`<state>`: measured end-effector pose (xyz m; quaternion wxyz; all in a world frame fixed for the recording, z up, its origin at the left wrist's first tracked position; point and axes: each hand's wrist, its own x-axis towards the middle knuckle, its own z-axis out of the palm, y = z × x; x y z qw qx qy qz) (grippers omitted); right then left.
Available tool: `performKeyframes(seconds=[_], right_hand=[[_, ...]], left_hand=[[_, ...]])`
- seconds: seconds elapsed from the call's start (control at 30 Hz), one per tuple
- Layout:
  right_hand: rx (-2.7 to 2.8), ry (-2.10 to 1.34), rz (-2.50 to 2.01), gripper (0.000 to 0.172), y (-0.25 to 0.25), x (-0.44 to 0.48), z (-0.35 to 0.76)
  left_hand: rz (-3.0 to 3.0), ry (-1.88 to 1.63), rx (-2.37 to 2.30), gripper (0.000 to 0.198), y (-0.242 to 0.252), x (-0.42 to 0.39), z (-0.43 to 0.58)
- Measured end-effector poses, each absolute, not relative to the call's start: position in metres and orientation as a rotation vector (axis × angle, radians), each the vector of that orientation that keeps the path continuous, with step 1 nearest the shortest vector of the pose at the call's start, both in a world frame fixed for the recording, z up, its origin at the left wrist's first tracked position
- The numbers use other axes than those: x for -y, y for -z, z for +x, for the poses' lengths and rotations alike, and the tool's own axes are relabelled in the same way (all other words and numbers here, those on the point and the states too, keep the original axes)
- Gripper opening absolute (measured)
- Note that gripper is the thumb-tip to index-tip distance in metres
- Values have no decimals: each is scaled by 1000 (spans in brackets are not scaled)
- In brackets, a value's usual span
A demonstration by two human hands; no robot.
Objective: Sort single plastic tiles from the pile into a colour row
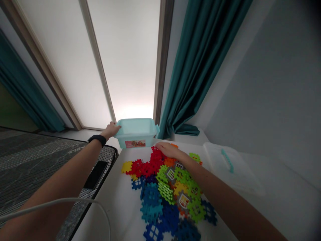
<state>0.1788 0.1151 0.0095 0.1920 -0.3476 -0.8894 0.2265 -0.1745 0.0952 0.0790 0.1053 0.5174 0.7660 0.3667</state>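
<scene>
A light aqua plastic bin (135, 135) with a picture label on its front stands at the far end of the white table. My left hand (112, 130) grips the bin's left end, its thumb over the rim. Interlocking plastic building tiles (150, 197) lie in a heap in front of the bin, in red, yellow, green, orange and blue; some have window patterns. My right hand (166, 149) rests low over the red and orange tiles (157, 157) near the bin's front right corner. Its fingers look stretched out and flat, and whatever lies under the palm is hidden.
A translucent lid (218, 177) with a teal clip lies at the right of the white table (112, 201). A black phone (96, 174) is on the dark striped surface at left. A white cable (62, 200) crosses the lower left. Teal curtains (198, 67) hang behind.
</scene>
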Motion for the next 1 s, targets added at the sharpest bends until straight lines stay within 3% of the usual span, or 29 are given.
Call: performKeyframes(seconds=[0.13,0.23,0.53,0.7,0.77,0.83,1.0], right_hand=[[2445,-551,-993,30,-17,-105,195],[2402,-456,-1076,28,-20,-96,219],[2176,18,-1712,24,-29,-60,345],[1856,234,-2143,31,-22,-39,410],[1798,228,-2247,26,-17,-34,424],[1788,211,-2296,21,-15,-32,432],[1859,261,-2168,32,-45,-44,425]], left_hand=[[1811,-1273,-2280,35,-87,-81,-157],[2174,-1320,-2056,22,-91,-71,-120],[2675,-767,-1151,19,-70,-57,42],[2681,-662,-996,22,-56,-55,96],[2683,-624,-953,19,-53,-53,107],[2680,-617,-943,18,-52,-49,111],[2613,-765,-1105,23,-70,-46,90]])
